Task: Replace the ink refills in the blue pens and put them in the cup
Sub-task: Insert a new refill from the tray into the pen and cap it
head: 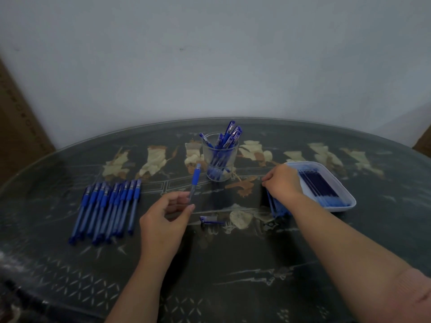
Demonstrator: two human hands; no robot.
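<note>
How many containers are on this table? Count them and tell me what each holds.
2. The clear cup stands at the centre back, holding blue pens. The white tray lies to its right, holding refills.

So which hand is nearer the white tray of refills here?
Right. The right hand sits just off the left edge of the white tray, over a loose pile of refills. The left hand is well to the left, beyond the cup, holding a pen.
</note>
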